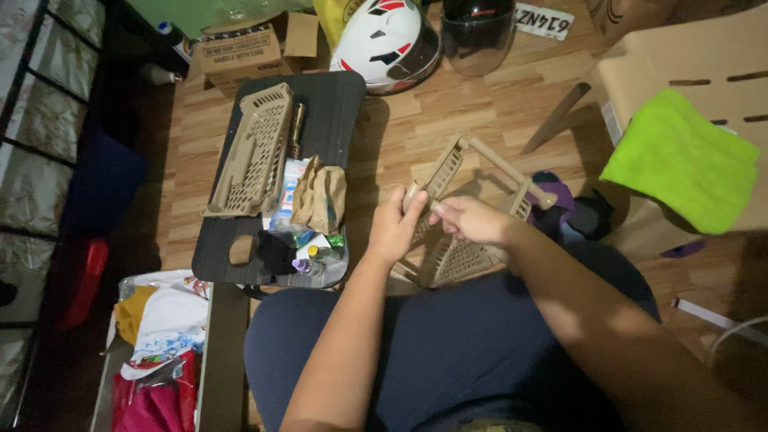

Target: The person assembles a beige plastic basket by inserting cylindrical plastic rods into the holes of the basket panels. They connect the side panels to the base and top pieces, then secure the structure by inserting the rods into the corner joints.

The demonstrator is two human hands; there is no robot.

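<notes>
- Both of your hands are on the tan plastic rack frame (468, 204) that sits over your lap, above the wooden floor (448, 112).
- Your left hand (396, 228) is closed around the frame's near left corner, fingers wrapped over the slotted panel and thumb pointing up toward the corner piece.
- Your right hand (472, 220) is closed in a pinch on the same frame just beside the left hand, fingertips pressed to the panel edge; the two hands are almost touching.
- The frame tilts away from you: a slotted panel lies under your hands, another rises at the far left, and a round bar runs across the top to a corner post on the right.
- To your left, well apart from the hands, stands a small black table (336, 96).
- On that table lies a second tan slotted panel (252, 152), flat and lengthwise, with a crumpled brown paper bag (320, 196) just beside it and small bottles and packets at the near end.
- Beyond the table, on the floor, are a cardboard box (240, 52) and a white and red helmet (388, 40), with a dark helmet (478, 32) next to it.
- At the right a tan plastic chair (704, 56) carries a bright green cloth (684, 160).
</notes>
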